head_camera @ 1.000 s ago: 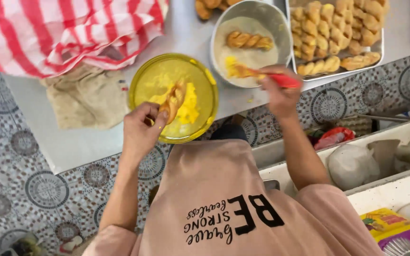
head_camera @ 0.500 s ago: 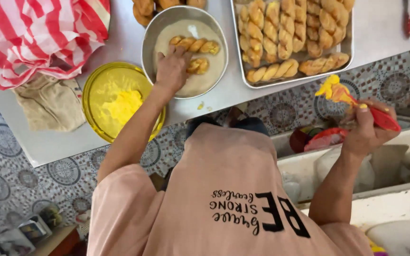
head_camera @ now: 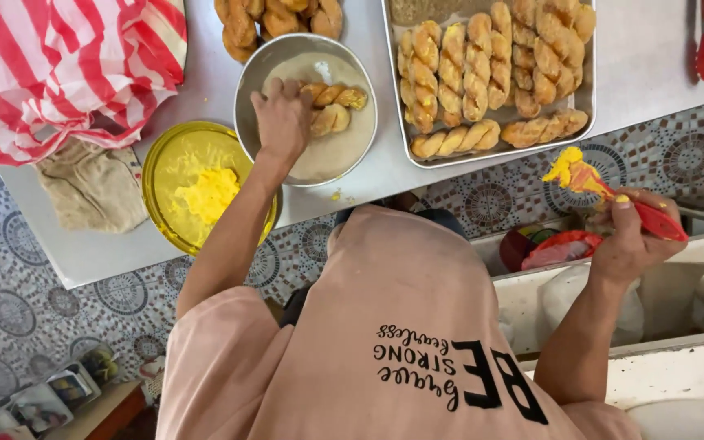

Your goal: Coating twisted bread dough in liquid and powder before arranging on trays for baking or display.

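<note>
Our left hand spread open, pressing twisted pastry into crumbs in metal bowl; our right hand clenched around red brush, yellow-coated, held off table

Small flat packets in pale and dark colours lie stacked at the lower left, on the floor's edge. A red and green wrapper sits crumpled in the trough, right of centre.

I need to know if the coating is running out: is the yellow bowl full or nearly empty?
Nearly empty. The yellow bowl shows mostly bare, smeared bottom, with one small yellow heap near its middle.
</note>
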